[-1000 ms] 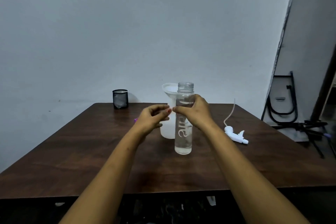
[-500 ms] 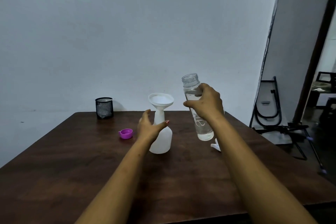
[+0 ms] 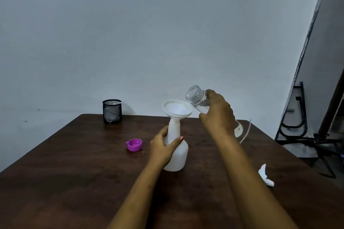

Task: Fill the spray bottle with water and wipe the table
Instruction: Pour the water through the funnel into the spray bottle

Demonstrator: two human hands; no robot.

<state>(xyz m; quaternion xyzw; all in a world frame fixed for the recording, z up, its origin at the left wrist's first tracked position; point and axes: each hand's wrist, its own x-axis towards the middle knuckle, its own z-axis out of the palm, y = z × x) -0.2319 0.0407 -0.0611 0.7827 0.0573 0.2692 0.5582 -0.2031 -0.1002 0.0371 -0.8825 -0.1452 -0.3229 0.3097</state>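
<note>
A white spray bottle stands on the dark wooden table with a white funnel in its neck. My left hand grips the bottle's shoulder and neck. My right hand holds a clear water bottle tilted left, its open mouth just right of and above the funnel rim. No water stream is visible. The white spray head lies on the table to the right, and its thin tube curves up behind my right arm.
A purple cap lies open side up left of the spray bottle. A black mesh cup stands at the table's far edge by the wall. Black metal frames lean on the floor at the right.
My right hand lifted the water bottle off the table and tilted it toward the funnel. My left hand closed around the spray bottle. The purple cap now lies on the table.
</note>
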